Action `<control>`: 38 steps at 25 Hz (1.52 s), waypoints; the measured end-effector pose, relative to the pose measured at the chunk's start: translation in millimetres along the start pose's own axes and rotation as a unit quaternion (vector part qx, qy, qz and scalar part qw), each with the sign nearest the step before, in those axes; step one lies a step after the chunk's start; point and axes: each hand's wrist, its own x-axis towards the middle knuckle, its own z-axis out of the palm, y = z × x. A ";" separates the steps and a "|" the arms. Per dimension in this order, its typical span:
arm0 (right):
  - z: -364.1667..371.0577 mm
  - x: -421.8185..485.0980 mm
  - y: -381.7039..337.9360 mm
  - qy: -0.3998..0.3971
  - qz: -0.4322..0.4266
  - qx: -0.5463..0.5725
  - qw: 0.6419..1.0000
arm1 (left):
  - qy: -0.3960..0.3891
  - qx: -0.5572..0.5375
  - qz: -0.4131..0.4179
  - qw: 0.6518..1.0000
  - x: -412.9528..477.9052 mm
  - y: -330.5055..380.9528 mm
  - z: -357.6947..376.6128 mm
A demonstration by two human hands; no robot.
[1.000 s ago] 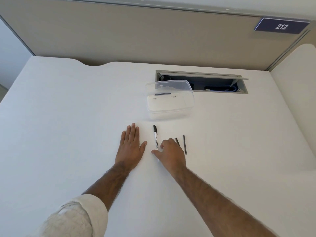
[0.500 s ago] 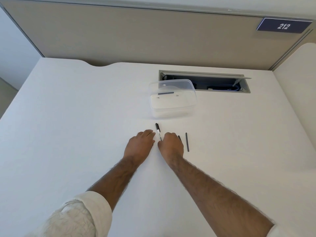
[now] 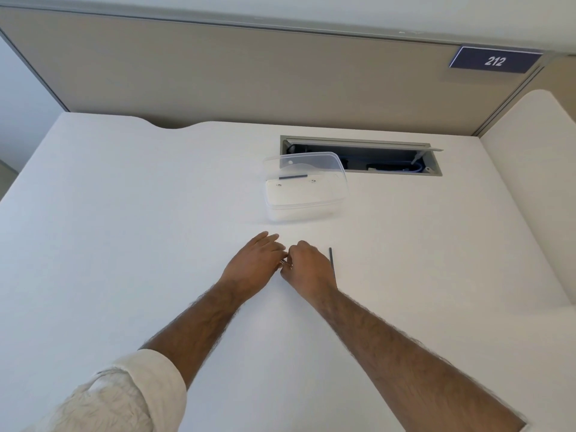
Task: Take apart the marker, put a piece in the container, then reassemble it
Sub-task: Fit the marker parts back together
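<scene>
Hands are meeting knuckle to knuckle, left hand point(image 3: 254, 265) and right hand point(image 3: 308, 268) apparently pinching the marker point(image 3: 286, 264) between them, mostly hidden; the thin rod point(image 3: 332, 264) is lying lengthwise just beside the right.

A matt white table point(image 3: 124, 244) carries a clear, glossy plastic container point(image 3: 307, 194); beyond it stand a beige, cloth-like partition point(image 3: 249, 76) and a grey metal-look cable hatch point(image 3: 361, 141). The sleeve point(image 3: 118, 397) is crumpled off-white cloth.

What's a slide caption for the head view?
Both hands, left hand and right hand, meet over the marker beside a loose rod, near the clear container.
</scene>
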 end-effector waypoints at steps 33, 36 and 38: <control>-39.2 10.5 81.4 0.066 0.250 0.064 0.964 | -0.037 -0.098 -0.138 0.985 7.9 23.2 -26.9; -53.2 11.1 86.8 0.159 0.233 0.184 0.942 | -0.039 -0.103 -0.161 0.981 10.1 20.1 -29.2; -59.8 12.7 89.7 0.179 0.223 0.287 0.914 | -0.039 -0.113 -0.175 0.977 12.4 19.3 -32.1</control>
